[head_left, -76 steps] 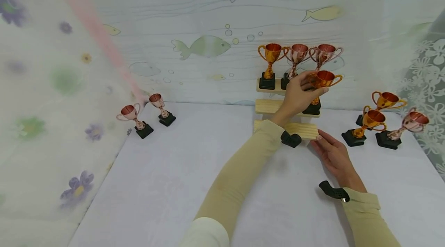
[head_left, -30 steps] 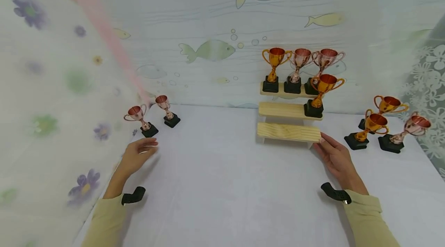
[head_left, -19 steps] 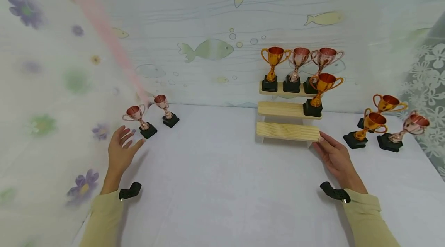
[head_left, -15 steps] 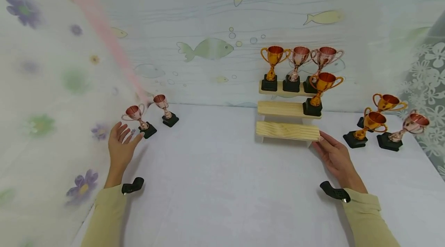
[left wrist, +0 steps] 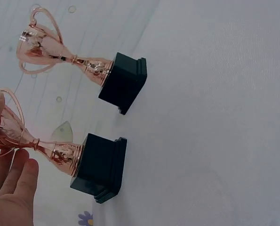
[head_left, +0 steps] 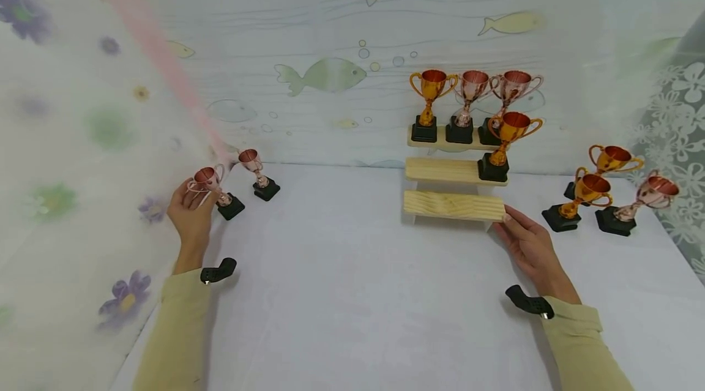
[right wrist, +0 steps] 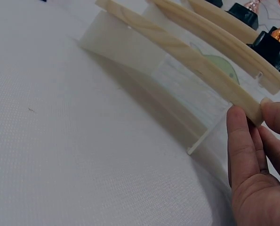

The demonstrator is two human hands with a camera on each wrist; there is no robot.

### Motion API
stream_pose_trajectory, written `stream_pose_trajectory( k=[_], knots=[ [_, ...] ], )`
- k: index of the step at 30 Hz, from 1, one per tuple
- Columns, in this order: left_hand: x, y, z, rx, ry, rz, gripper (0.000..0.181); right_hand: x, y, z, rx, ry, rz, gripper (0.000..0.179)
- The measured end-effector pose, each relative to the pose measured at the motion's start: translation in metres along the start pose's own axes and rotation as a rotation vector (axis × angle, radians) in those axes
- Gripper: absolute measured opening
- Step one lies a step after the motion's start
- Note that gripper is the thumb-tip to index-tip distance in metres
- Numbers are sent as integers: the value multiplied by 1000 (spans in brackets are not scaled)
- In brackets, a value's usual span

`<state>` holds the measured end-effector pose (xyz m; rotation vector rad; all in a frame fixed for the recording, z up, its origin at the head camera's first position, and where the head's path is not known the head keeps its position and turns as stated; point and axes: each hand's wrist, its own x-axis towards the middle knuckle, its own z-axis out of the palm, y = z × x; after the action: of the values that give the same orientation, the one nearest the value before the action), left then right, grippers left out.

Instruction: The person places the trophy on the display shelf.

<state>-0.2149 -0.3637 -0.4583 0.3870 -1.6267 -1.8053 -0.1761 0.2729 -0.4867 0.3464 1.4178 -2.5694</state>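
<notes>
My left hand is at a rose-gold trophy cup on a black base, thumb on one side of the bowl and fingers on the other. The base of this trophy stands on the white tabletop at the left. Just behind it is a second rose-gold trophy. My right hand pinches the right end of the lowest wooden step of a three-tier display stand, thumb on top and fingers beneath. A gold trophy stands at the right end of the middle step.
On the top step are a gold trophy and two rose-gold ones. Two gold trophies and a rose-gold trophy stand at the far right of the white table. A fish-patterned curtain hangs behind.
My left hand let go of the gold trophy on the middle step, swung across to the left, opened, and closed in on the front rose-gold trophy. My right hand stayed at the stand.
</notes>
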Motion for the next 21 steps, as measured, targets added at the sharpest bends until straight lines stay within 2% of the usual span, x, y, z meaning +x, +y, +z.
stream_pose_trajectory(
  k=[3, 6, 13, 21],
  knots=[
    [2, -4, 2, -55, 24, 17, 52, 0, 0, 1, -17, 3, 1, 87],
    [4, -6, 4, -64, 28, 34, 48, -1, 0, 1, -17, 0, -2, 88],
    [7, -6, 9, -42, 38, 55, 47, 0, 0, 1, -3, -5, -13, 88],
    [4, -6, 11, 26, -3, 109, 48, 0, 0, 0, 0, 2, -2, 88]
  ],
)
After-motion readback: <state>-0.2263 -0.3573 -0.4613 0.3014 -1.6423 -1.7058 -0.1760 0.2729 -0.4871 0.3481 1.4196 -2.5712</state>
